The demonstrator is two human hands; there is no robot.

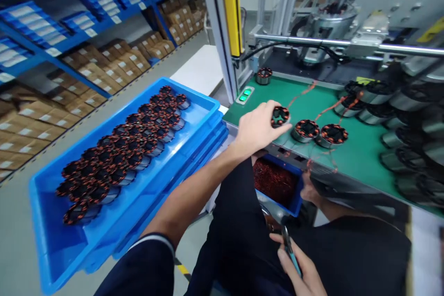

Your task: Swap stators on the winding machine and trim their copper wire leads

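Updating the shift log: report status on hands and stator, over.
Left hand shut on stator, at green mat. Right hand shut on snips. Two more stators alongside, apart.

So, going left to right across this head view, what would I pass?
Blue tray full of wound stators → left hand gripping a stator → two more stators on the green mat → blurred row of stators at the far right.
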